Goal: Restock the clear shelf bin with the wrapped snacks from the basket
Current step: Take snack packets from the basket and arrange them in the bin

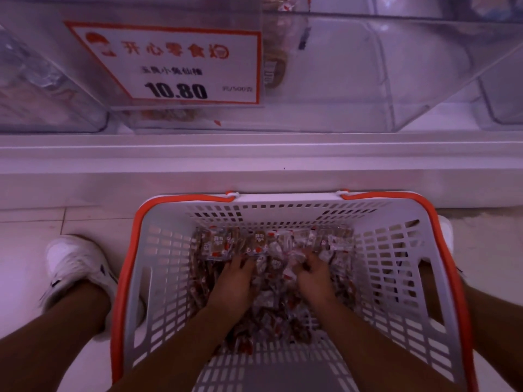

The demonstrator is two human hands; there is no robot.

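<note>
A white slotted basket [158, 267] with an orange rim stands on the floor in front of the shelf. Its bottom is covered with several small wrapped snacks [254, 243], brown with red and white wrappers. Both my hands are down inside it. My left hand [236, 278] lies palm down on the pile, its fingertips dug into the wrappers. My right hand [312, 274] has its fingers curled into the snacks beside it. The clear shelf bin [198, 117] sits above on the shelf, behind a price card, with a few snacks showing through its front.
The price card [181, 66] reads 10.80. More clear bins [396, 80] stand to the right and one [42, 89] to the left. The white shelf ledge [254, 159] juts out above the basket. My white shoe [76, 267] rests left of the basket.
</note>
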